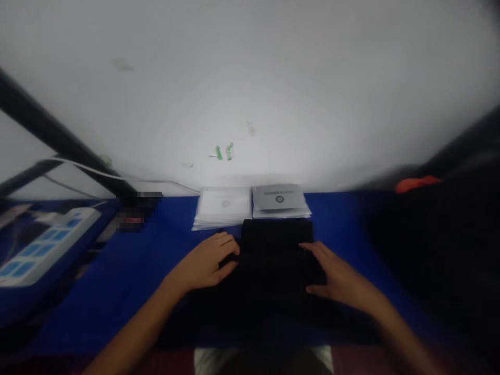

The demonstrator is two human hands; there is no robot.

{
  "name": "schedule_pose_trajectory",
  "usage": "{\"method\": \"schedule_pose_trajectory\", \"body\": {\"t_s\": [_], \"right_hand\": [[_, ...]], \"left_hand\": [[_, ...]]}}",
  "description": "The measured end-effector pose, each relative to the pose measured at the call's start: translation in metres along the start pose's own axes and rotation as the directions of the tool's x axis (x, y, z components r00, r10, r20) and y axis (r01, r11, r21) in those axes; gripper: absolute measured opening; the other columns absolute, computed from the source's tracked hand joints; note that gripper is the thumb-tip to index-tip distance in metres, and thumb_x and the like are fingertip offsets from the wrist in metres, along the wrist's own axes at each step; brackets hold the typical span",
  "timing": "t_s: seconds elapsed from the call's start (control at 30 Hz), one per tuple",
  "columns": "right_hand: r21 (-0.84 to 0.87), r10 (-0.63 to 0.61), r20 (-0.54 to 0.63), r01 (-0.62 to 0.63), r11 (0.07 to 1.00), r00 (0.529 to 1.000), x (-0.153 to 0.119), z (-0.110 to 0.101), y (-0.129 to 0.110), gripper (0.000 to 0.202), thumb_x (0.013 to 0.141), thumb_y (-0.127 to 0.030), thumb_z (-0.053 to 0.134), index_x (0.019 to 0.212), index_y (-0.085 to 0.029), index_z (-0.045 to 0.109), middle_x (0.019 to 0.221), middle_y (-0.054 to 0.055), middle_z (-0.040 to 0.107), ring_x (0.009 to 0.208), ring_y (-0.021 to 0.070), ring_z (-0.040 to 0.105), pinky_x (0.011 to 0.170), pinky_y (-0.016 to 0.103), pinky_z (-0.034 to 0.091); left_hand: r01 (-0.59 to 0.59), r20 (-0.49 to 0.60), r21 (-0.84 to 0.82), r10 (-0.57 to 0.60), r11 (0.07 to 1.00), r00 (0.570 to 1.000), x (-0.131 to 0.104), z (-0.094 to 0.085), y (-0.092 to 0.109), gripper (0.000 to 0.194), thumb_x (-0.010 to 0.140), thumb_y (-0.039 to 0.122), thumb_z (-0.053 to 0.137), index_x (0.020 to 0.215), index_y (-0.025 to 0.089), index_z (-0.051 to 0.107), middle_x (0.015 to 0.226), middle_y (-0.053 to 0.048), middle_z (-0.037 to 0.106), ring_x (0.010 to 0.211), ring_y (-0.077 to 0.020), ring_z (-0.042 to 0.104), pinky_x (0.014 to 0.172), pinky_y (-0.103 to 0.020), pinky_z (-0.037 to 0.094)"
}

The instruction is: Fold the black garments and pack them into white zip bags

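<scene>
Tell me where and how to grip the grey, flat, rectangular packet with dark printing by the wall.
The grey, flat, rectangular packet is probably best pinched by its right edge, from the right: it lies flat, with flat white packets close on its left, the pale wall behind and a black, soft-looking item in front. The right hand is nearer that edge.

A: What lies behind the table?
B: A pale wall, filling the upper half of the frame. Green scraps cling to it just above centre, and a faint smudge sits at upper left.
A: And the light?
B: Brightest mid-wall, fading to gloom towards the corners.
A: The table itself?
B: Deep blue on top. A dark bar slants down from the left edge; a reddish strip, too dim to identify, shows along the bottom.
</scene>
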State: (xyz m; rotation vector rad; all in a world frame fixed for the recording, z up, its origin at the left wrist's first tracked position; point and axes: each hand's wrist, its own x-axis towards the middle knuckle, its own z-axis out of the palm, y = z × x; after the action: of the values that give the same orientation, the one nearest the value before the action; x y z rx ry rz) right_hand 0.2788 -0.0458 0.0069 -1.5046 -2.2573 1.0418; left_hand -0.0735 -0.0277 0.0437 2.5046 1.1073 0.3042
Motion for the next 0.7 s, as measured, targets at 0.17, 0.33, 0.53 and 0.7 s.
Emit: {"method": "schedule_pose_trajectory", "body": {"t_s": [0.17,0.33,0.53,0.7], "right_hand": [[-0.092,0.041,0.049,-0.036,0.995,0.998,-0.028,0.008,-0.002,0.102,0.064,-0.014,0.07,0.151,-0.035,0.02,0.148,0.009,0.033,0.127,0.0301,0.046,0.107,0.044,0.04],[-0.097,-0.062,0.104,0.072,0.993,0.993,-0.044,-0.003,-0.008,0.068,0.081,-0.024,0.062,0.144,-0.032,0.039,0.138,0.008,0.05,0.129,0.0298,0.045,0.108,0.046,0.036],[-0.011,-0.131,0.283,0.14,0.99,0.95,-0.043,-0.003,-0.012,0.028,0.087,-0.047,0.06,0.084,-0.021,0.069,0.079,0.004,0.067,0.075,0.0185,0.062,0.071,0.03,0.047],[0.034,-0.063,0.264,0.056,0.998,0.963,-0.008,-0.003,-0.006,0.034,0.094,-0.048,0.048,0.084,-0.02,0.065,0.067,0.001,0.065,0.061,0.015,0.06,0.057,0.025,0.041]], "left_hand": [[0.065,0.152,-0.038,-0.058,0.997,0.987,-0.018,-0.006,0.021,0.008,0.083,0.023,0.057,0.091,0.023,0.056,0.084,0.001,0.062,0.076,-0.0173,0.056,0.071,-0.03,0.04],[0.082,0.305,-0.137,-0.036,0.987,0.952,-0.023,-0.002,0.027,0.018,0.077,0.031,0.068,0.092,0.023,0.061,0.08,0.001,0.064,0.075,-0.0163,0.059,0.073,-0.028,0.042],[0.286,0.47,-0.3,-0.12,0.91,0.874,-0.023,0.011,0.016,0.034,0.079,0.05,0.066,0.096,0.02,0.066,0.072,-0.001,0.07,0.063,-0.0151,0.065,0.055,-0.021,0.043],[0.286,0.406,-0.336,-0.136,0.897,0.904,0.007,0.004,0.014,0.036,0.079,0.05,0.066,0.099,0.021,0.065,0.075,-0.001,0.07,0.063,-0.0142,0.064,0.056,-0.021,0.043]]}}
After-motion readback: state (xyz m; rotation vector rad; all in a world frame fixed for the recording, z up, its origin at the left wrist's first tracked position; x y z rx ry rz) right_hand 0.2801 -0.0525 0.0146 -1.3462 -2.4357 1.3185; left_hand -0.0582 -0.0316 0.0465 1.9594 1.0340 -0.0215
